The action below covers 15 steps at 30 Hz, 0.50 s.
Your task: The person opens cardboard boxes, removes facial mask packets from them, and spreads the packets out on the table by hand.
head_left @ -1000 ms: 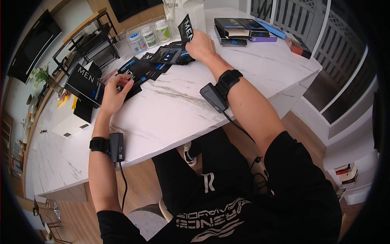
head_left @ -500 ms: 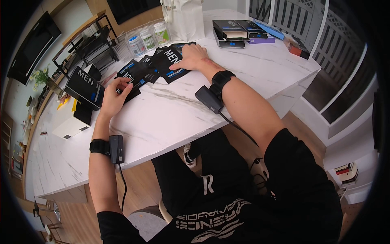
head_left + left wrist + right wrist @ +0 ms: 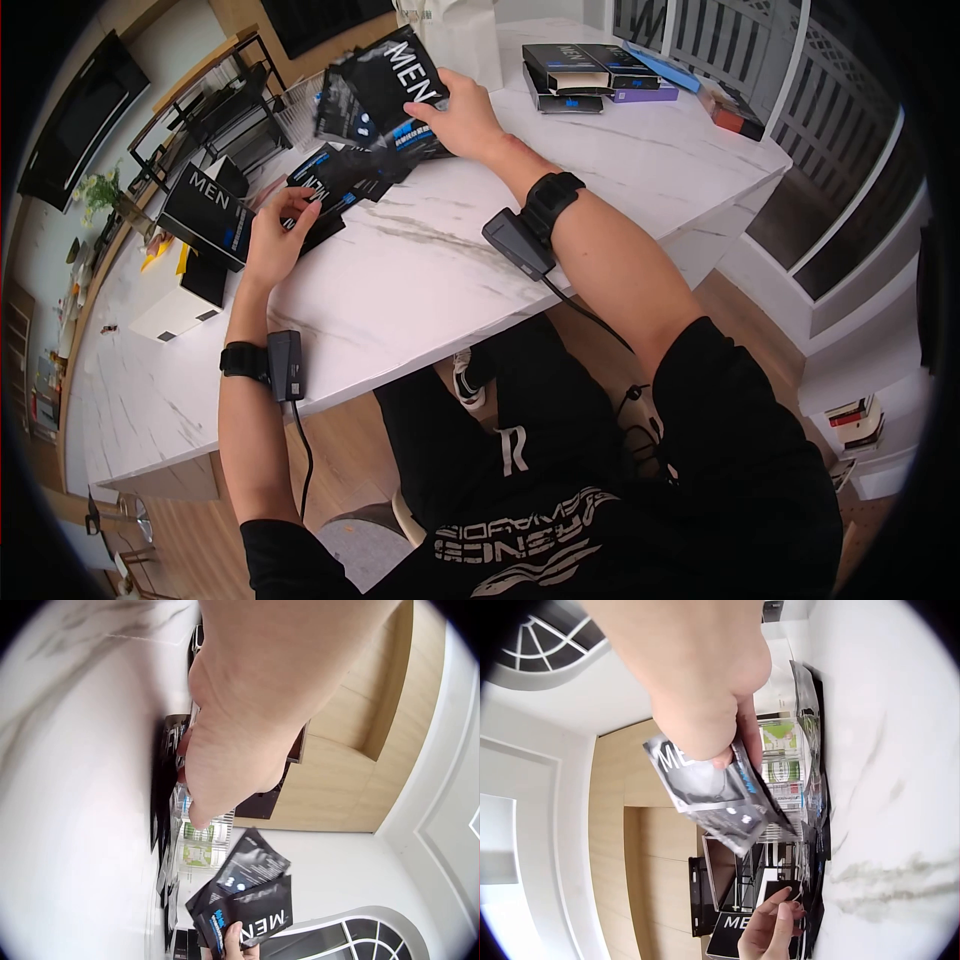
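Thumb and fingers of your right hand [image 3: 462, 112] make a narrow grip, pinched on the edge of a few glossy black sachets [image 3: 380, 75], at least two of them, fanned out and tilted above the table [image 3: 430, 290]; motion blur hides the exact count. Your left hand [image 3: 278, 240] has its fingers loosely bent with the thumb apart, beside the near end of the sachet pile [image 3: 368, 187]; nothing shows in its hold, and you cannot tell whether it touches the pile. The step in hand looks like gathering sachets off that pile, and the next move seems to call for a firm pinch and a squaring of the fanned edges, since slick film may let one slide out. The packets are flat, thin and foil-like, with white MEN lettering and blue print. Beside your left hand a stiff black MEN box [image 3: 205, 215] leans next to a white box [image 3: 175, 305]. Farther out, clear ribbed plastic stands around green-labelled bottles [image 3: 781, 737], near a white bag [image 3: 472, 45]. Matt-looking black boxes [image 3: 570, 60] sit stacked well to the right, on veined, marble-look white.
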Motion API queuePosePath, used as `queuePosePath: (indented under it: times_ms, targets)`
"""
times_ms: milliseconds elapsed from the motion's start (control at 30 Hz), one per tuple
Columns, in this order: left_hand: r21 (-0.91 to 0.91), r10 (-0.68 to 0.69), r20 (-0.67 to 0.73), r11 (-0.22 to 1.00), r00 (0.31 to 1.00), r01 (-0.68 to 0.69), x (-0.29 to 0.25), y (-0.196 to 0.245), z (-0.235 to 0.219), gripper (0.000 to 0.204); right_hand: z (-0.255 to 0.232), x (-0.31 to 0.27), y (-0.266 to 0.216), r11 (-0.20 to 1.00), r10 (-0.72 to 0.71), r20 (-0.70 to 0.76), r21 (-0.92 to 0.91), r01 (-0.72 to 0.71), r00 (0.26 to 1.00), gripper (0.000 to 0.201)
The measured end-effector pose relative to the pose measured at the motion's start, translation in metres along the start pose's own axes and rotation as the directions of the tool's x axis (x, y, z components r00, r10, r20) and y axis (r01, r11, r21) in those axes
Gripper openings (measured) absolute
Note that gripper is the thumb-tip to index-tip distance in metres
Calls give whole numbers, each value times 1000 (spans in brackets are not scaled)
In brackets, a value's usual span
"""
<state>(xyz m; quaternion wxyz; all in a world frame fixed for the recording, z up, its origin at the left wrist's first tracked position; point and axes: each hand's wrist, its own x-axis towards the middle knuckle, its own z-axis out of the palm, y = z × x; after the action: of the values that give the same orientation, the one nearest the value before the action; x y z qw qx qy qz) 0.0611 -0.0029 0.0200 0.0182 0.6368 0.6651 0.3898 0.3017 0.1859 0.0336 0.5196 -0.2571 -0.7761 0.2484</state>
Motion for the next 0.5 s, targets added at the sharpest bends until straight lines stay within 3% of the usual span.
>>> queuePosePath:
  times_ms: [67,133,200,333,400,467,500]
  targets:
    - [-2,1,-9,1000,1000,-1,0,2,0,28,8,2,7,976,15,-26,215,-9,1000,41]
    - [-7,2,-15,1000,1000,-2,0,3,1,28,13,0,11,988,47,-1,151,-46,999,41]
    - [-6,-9,6,1000,1000,9,-1,4,0,29,14,-5,12,970,241,233,-77,-229,942,42]
    - [6,-22,20,1000,1000,22,0,5,-1,30,11,-6,7,960,255,217,-171,-220,942,40]
    - [5,-16,27,1000,1000,16,-1,5,-1,31,13,-3,10,982,171,182,-109,-153,968,44]
    - [-28,-27,22,999,999,27,-1,6,-1,33,12,-1,4,999,38,-6,1,-38,999,40]
    - [-62,-34,18,997,999,35,0,6,-1,35,12,0,2,998,12,-34,61,-10,999,38]
